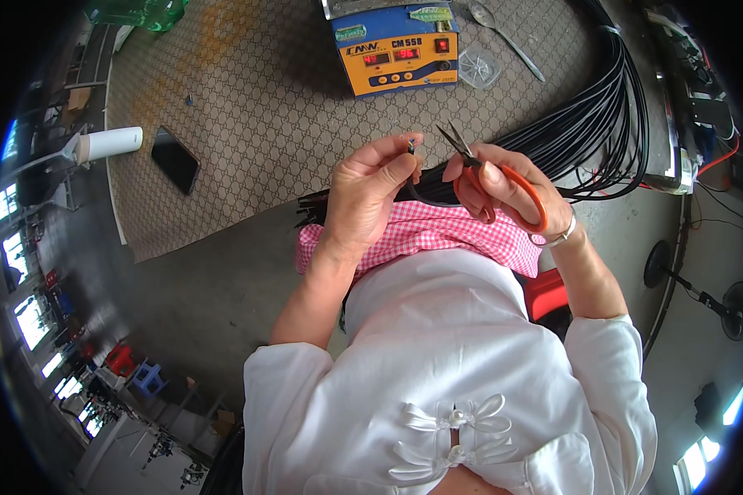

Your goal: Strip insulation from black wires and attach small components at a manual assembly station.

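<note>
Between the thumb and fingers of my left hand (362, 188) is the end of a black cable (422, 199), with small bluish wire ends just showing at the fingertips. My right hand (516, 175) holds a pair of scissors (457, 142) with orange handles, my fingers through the loops. The blades are slightly apart and point up and to the left, a short way right of the cable end without touching it. A thick bundle of black cables (582, 124) lies on the table to the right, its ends reaching behind my hands to the near edge.
A blue and orange electrical unit (400, 54) with red displays stands at the back, beside a clear plastic dish (479, 68) and a metal spoon (516, 48). On the left lie a dark phone (175, 160) and a white cylinder (111, 143). Pink checked cloth (437, 227) covers my lap.
</note>
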Demonstrator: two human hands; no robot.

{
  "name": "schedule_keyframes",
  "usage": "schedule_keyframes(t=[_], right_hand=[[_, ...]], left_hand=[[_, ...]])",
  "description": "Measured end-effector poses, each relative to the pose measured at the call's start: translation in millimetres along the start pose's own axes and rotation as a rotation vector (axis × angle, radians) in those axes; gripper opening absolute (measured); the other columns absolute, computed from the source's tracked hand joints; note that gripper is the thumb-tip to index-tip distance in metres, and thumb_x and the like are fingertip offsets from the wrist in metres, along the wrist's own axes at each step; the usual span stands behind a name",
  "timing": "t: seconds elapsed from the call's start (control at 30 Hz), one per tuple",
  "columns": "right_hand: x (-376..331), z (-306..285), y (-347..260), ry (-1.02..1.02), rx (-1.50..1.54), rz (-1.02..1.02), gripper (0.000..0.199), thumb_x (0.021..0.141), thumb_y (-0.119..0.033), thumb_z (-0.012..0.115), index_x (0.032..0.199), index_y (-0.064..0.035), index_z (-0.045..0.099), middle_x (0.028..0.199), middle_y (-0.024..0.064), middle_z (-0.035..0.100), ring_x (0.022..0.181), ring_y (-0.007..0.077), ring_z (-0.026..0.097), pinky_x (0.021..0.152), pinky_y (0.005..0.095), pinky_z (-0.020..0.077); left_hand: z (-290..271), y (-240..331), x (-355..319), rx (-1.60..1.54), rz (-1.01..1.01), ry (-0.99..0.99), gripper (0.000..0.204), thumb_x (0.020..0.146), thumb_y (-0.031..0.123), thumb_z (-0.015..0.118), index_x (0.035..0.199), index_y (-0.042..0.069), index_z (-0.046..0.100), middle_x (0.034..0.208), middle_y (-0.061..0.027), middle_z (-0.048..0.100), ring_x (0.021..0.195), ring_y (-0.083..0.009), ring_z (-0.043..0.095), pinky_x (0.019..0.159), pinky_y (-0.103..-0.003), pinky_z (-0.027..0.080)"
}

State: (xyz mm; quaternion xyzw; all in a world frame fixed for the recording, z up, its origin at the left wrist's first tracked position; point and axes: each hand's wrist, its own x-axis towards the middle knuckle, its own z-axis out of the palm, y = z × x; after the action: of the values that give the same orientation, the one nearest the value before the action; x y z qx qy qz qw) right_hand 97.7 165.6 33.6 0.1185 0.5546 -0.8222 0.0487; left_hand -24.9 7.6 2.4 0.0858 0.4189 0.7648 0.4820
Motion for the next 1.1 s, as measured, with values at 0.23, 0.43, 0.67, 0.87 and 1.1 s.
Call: schedule_keyframes(t=[0.23, 0.43, 0.67, 0.87, 1.1], right_hand=[[0.0, 1.7, -6.9, -0.046, -0.090, 0.203, 0.042, 0.090, -0.033, 0.048, 0.096, 0.0081, 0.054, 0.055, -0.0005, 0.044, 0.045, 0.0043, 0.039, 0.043, 0.0181, 0.0317], [0.7, 5.8, -5.0, 0.034, -0.072, 0.205, 0.038, 0.086, -0.036, 0.054, 0.090, 0.0007, 0.062, 0.048, -0.0036, 0.043, 0.039, 0.0024, 0.037, 0.036, 0.0178, 0.0285], [2.4, 4.1, -5.6, 0.036, -0.165, 0.205, 0.037, 0.085, -0.037, 0.055, 0.079, -0.0013, 0.061, 0.048, -0.0053, 0.041, 0.040, 0.0017, 0.037, 0.036, 0.0179, 0.0278], [4.6, 2.4, -11.2, 0.055, -0.277, 0.162, 0.038, 0.085, -0.039, 0.054, 0.075, -0.0021, 0.060, 0.048, -0.0056, 0.041, 0.039, 0.0016, 0.036, 0.035, 0.0179, 0.0267], [1.5, 2.8, -6.9, 0.034, -0.146, 0.203, 0.037, 0.085, -0.038, 0.055, 0.078, -0.0020, 0.060, 0.048, -0.0057, 0.041, 0.039, 0.0011, 0.036, 0.034, 0.0176, 0.0270]], left_hand=[[-2.4, -0.6, -2.1, -0.001, -0.001, -0.014, 0.023, 0.081, 0.008, 0.059, 0.103, 0.001, 0.059, 0.084, -0.0042, 0.058, 0.075, -0.0129, 0.052, 0.071, -0.026, 0.043], [0.0, -0.4, -3.7, -0.007, -0.011, 0.018, 0.022, 0.081, 0.007, 0.060, 0.101, 0.001, 0.059, 0.085, -0.0055, 0.059, 0.075, -0.0135, 0.053, 0.072, -0.026, 0.043], [-0.5, -1.7, -3.6, -0.028, -0.007, 0.027, 0.019, 0.078, 0.001, 0.061, 0.097, -0.002, 0.060, 0.089, -0.0075, 0.062, 0.073, -0.0120, 0.055, 0.069, -0.023, 0.046], [0.7, 0.3, -4.2, -0.049, -0.045, 0.051, 0.018, 0.080, 0.001, 0.059, 0.098, -0.003, 0.060, 0.087, -0.0074, 0.061, 0.073, -0.0120, 0.055, 0.069, -0.023, 0.045], [-2.7, -1.2, -3.5, -0.021, -0.032, 0.008, 0.020, 0.083, 0.008, 0.057, 0.102, 0.000, 0.059, 0.087, -0.0059, 0.060, 0.075, -0.0132, 0.054, 0.072, -0.026, 0.044]])
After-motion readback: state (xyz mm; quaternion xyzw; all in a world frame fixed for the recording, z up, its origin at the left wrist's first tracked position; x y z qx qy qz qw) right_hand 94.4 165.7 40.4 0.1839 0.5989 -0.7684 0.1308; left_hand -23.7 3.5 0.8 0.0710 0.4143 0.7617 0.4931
